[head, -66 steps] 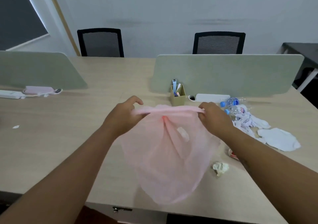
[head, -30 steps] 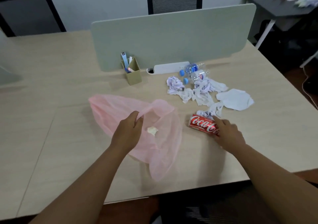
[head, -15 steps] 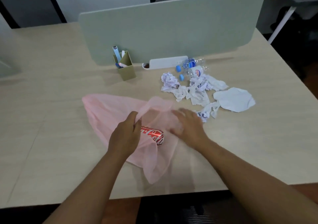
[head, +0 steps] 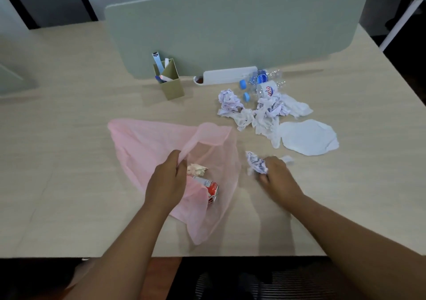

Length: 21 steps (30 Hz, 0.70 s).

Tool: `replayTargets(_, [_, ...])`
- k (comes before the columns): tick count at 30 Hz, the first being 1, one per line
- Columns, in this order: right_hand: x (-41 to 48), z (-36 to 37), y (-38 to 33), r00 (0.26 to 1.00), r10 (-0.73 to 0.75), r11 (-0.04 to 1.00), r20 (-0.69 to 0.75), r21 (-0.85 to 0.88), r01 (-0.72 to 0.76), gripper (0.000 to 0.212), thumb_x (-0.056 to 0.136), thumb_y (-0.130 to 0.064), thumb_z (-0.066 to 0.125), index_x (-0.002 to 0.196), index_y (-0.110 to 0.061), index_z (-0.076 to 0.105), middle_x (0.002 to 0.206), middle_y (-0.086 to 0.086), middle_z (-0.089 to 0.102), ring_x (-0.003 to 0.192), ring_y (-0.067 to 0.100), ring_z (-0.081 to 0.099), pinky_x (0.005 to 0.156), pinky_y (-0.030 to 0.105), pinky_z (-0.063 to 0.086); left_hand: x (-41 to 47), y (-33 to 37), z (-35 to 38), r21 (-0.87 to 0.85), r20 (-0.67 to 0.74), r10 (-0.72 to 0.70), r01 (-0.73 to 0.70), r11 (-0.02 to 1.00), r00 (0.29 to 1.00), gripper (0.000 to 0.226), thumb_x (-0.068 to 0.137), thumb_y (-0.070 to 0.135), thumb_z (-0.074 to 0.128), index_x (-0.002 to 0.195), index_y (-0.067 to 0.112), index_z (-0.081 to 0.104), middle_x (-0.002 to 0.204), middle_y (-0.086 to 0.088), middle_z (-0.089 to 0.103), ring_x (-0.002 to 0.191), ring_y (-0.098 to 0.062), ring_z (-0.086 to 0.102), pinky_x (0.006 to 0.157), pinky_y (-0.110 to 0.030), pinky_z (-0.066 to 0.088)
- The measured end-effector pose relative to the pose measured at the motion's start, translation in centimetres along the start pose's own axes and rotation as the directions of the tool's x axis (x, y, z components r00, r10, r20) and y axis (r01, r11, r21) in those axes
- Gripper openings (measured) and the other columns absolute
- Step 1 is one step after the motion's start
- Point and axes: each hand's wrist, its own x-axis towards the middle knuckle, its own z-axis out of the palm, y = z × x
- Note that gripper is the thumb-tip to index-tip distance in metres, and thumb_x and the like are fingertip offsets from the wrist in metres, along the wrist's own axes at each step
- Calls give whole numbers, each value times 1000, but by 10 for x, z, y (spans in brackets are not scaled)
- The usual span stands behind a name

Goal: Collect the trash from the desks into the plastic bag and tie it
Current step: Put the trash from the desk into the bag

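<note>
A pink plastic bag [head: 147, 142] lies on the desk with its mouth held up by my left hand [head: 167, 182], which pinches the rim. Inside the bag lie a red soda can [head: 208, 187] and a small crumpled tissue [head: 196, 169]. My right hand [head: 276, 177] grips a crumpled paper wad [head: 254, 164] on the desk just right of the bag. Farther back right lies a heap of crumpled paper [head: 260, 110], a flat white sheet [head: 307, 139] and two crushed clear bottles [head: 265, 84] with blue caps.
A green divider panel [head: 230, 27] stands across the desk behind the trash. A tan pen holder [head: 171, 85] and a white power strip [head: 227, 74] sit at its foot. The desk's front edge [head: 161, 257] runs near my elbows; a chair is below.
My right hand put the red can into the bag, then moved right and closed on a crumpled paper wad. My left hand has kept hold of the bag's rim.
</note>
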Motion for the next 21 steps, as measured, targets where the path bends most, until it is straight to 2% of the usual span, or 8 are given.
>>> replayTargets(4, [17, 20, -77, 980, -191, 980, 63, 68, 186, 14, 86, -25, 52, 88, -12, 48, 92, 9, 48, 88, 31, 48, 71, 36, 34, 4, 8, -6, -14, -11, 6, -7, 1000, 1000, 21, 103, 30, 37, 95, 18, 52, 69, -2, 58, 65, -24, 54, 57, -37, 40])
replayTargets(6, [25, 28, -111, 964, -188, 981, 186, 91, 174, 46, 84, -38, 63, 119, -11, 51, 116, 12, 50, 105, 32, 47, 83, 39, 40, 5, 12, -10, -24, -28, 18, -18, 1000, 999, 20, 103, 28, 38, 89, 18, 49, 68, -1, 57, 64, -23, 53, 55, -35, 38])
replayTargets(8, [32, 31, -125, 929, -205, 979, 307, 68, 194, 83, 80, -53, 66, 148, -26, 27, 141, 8, 37, 124, 29, 36, 100, 43, 36, 6, 15, -13, -26, -42, 25, -27, 999, 999, 20, 102, 27, 39, 86, 20, 47, 67, 0, 56, 63, -22, 52, 56, -35, 38])
replayTargets(11, [35, 13, -96, 941, -234, 971, 246, 3, 240, 88, 70, -79, 53, 146, -40, 29, 144, 0, 39, 129, 26, 38, 102, 42, 32, 6, 17, -13, -36, -35, 15, -16, 999, 999, 18, 101, 34, 40, 87, 25, 49, 66, 1, 57, 63, -23, 53, 57, -37, 41])
replayTargets(13, [34, -9, -46, 987, -134, 985, 91, -96, 143, 95, 62, -92, 34, 142, -40, 37, 145, 2, 41, 132, 29, 37, 104, 44, 31, 5, 17, -10, -78, -38, 1, -4, 997, 999, 18, 100, 37, 41, 88, 27, 51, 67, 1, 57, 62, -22, 53, 57, -37, 42])
replayTargets(16, [38, -42, 37, 988, 135, 926, -72, -345, -152, 112, 52, -98, 20, 149, -43, 21, 159, 10, 18, 144, 40, 16, 113, 56, 18, 3, 16, 0, -130, -40, -13, 8, 992, 999, 14, 100, 33, 44, 90, 26, 53, 67, 2, 55, 59, -18, 49, 56, -34, 39])
replayTargets(19, [54, -59, 76, 928, 373, 869, -9, -347, -353, 117, 50, -102, 23, 149, -47, -4, 162, 5, -7, 145, 44, -3, 114, 61, 6, 3, 14, 11, -130, -26, -24, 20, 991, 999, 12, 99, 30, 46, 91, 27, 54, 68, 3, 57, 59, -18, 50, 57, -36, 42])
replayTargets(21, [60, -48, 77, 930, 367, 871, 38, -366, -329, 110, 57, -99, 30, 148, -49, -8, 162, 4, -7, 145, 44, -5, 113, 61, 2, 5, 14, 14, -166, -47, -44, 36, 985, 998, 16, 99, 26, 46, 86, 29, 53, 66, 7, 56, 58, -14, 49, 57, -36, 43])
